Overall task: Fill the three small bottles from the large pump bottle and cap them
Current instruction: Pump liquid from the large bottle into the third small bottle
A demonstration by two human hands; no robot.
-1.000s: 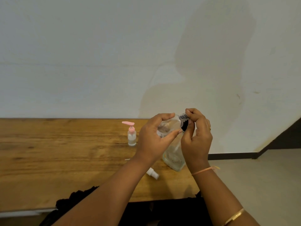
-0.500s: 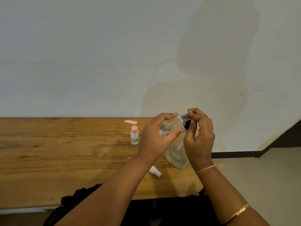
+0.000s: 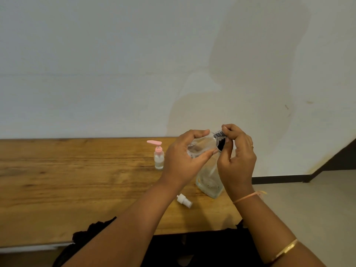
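My left hand (image 3: 183, 160) grips a small clear bottle (image 3: 202, 145), held tilted above the table with its mouth to the right. My right hand (image 3: 237, 160) pinches a black cap (image 3: 220, 142) at that bottle's mouth. Behind and below my hands stands the large clear bottle (image 3: 209, 182), mostly hidden; its pump top is not visible. A small bottle with a pink pump top (image 3: 159, 156) stands upright to the left of my hands. A small white spray cap (image 3: 184, 200) lies on its side on the wood near my left wrist.
The wooden table (image 3: 67, 180) stretches left, with its right end just past the large bottle. A white wall rises behind it. Dark cloth (image 3: 90, 234) lies at the near edge. Pale floor shows at the right.
Both hands stay together on the small bottle and cap. The right fingers have shifted slightly around the black cap; the view has drifted a little.
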